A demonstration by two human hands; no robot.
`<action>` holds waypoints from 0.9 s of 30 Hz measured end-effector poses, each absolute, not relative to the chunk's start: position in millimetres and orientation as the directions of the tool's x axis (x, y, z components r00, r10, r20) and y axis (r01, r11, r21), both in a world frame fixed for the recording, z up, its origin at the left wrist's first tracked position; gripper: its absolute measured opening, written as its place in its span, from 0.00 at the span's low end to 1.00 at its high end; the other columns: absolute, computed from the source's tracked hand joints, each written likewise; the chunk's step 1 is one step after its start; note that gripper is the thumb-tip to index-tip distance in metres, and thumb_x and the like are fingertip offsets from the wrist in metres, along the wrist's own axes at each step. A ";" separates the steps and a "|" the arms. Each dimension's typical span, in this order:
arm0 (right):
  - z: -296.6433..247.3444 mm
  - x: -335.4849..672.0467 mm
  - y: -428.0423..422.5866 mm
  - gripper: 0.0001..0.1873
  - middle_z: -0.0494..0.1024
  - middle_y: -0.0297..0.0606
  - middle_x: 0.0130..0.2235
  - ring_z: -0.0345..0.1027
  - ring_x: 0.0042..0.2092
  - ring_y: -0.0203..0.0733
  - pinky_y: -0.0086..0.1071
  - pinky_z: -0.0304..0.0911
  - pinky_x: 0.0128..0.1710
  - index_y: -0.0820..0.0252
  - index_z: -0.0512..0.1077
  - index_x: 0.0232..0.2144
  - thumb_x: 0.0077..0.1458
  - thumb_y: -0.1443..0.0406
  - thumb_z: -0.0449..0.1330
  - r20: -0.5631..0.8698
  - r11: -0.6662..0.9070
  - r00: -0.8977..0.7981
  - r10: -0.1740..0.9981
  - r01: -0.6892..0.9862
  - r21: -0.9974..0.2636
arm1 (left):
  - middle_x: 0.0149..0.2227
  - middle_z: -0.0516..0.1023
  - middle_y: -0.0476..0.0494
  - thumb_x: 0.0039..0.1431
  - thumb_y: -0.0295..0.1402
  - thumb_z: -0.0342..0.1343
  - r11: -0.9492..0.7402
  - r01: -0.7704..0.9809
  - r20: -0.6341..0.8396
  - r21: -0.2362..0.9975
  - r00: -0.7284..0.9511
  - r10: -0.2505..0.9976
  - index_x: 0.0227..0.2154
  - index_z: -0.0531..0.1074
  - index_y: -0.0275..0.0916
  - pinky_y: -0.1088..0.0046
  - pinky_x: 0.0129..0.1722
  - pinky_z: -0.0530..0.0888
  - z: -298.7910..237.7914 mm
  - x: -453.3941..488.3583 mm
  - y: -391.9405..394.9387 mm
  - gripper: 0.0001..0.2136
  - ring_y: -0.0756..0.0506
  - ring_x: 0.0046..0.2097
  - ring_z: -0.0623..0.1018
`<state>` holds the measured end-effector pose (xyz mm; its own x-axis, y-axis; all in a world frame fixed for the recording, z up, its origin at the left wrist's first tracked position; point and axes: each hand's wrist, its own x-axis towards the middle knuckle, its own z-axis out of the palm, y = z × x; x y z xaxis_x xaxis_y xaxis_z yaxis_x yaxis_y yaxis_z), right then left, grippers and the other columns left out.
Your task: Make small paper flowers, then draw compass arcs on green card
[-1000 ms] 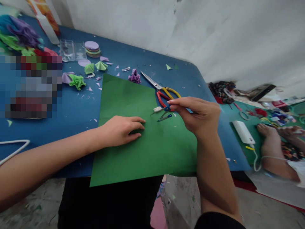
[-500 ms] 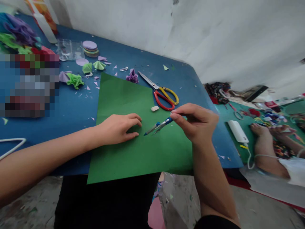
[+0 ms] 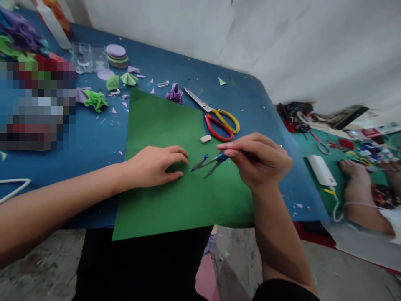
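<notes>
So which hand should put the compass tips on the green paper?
Probably the right hand: it pinches the compass, tips over the green paper. The left hand lies flat on that paper.

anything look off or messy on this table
The green paper sheet lies askew under the left hand, its near edge hanging off the blue table. Small purple paper scraps litter the tabletop beyond it. The right hand holds a blue metal compass normally.
</notes>
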<state>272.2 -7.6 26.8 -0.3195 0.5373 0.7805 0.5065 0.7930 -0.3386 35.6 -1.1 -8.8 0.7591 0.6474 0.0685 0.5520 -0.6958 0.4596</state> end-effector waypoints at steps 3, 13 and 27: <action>24.2 270.1 -7.5 0.07 0.81 0.31 0.32 0.74 0.30 0.33 0.27 0.69 0.29 0.52 0.77 0.35 0.52 0.68 0.65 0.789 0.815 -0.356 0.500 0.501 -0.290 | 0.55 0.72 0.48 0.60 0.37 0.53 -0.699 0.553 0.075 0.454 0.758 0.648 0.45 0.71 0.43 0.77 0.28 0.66 -9.6 35.9 -1.0 0.12 0.50 0.38 0.78; 24.4 266.4 -7.6 0.06 0.80 0.32 0.31 0.75 0.30 0.35 0.27 0.71 0.29 0.55 0.76 0.34 0.52 0.70 0.65 0.806 0.847 -0.403 0.433 0.488 -0.211 | 0.54 0.73 0.49 0.60 0.38 0.53 -0.702 0.555 0.084 0.446 0.755 0.650 0.45 0.72 0.42 0.77 0.27 0.66 -9.2 35.9 -1.5 0.12 0.51 0.35 0.77; 27.1 260.5 -12.4 0.13 0.79 0.32 0.35 0.76 0.34 0.35 0.27 0.73 0.32 0.53 0.76 0.37 0.50 0.73 0.66 0.780 0.879 -0.432 0.453 0.364 -0.308 | 0.53 0.73 0.50 0.60 0.37 0.53 -0.710 0.545 0.104 0.446 0.756 0.646 0.44 0.73 0.42 0.76 0.28 0.65 -10.0 35.0 -2.1 0.11 0.52 0.32 0.76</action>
